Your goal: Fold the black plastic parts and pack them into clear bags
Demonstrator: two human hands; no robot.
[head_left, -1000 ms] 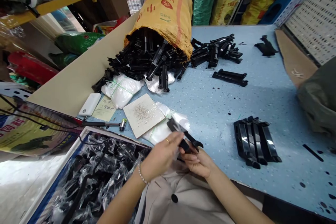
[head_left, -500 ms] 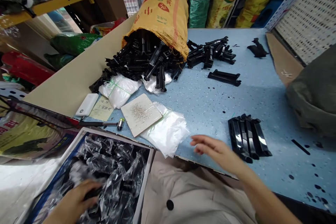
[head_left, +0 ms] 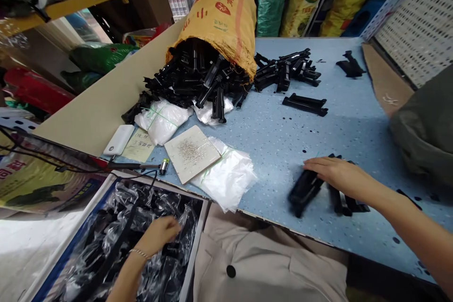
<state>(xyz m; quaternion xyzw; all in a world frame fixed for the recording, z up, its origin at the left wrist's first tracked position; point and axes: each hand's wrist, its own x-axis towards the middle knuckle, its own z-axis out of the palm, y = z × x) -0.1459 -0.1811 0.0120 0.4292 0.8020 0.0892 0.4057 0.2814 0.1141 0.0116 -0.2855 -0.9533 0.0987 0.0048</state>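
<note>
My right hand [head_left: 341, 177] lies on a row of black plastic parts [head_left: 348, 200] on the blue table [head_left: 283, 137]. Its fingers grip one black part [head_left: 302, 191], which sits slanted and apart from the left end of the row. My left hand [head_left: 159, 235] hovers over the box [head_left: 196, 240] at the lower left, which is filled with black parts in clear plastic bags [head_left: 120, 236]. The fingers of that hand are loosely curled and I see nothing in them.
A yellow sack [head_left: 222, 14] spills a heap of black parts [head_left: 198, 80] at the back. A stack of clear bags [head_left: 228, 177], a tile with small bits [head_left: 193, 153], a power bank [head_left: 118, 140] and more loose black parts [head_left: 304, 104] lie around.
My left hand dropped the bagged part into the box and has risen from it. My right hand moved right to the row of parts and pulled one out to the left.
</note>
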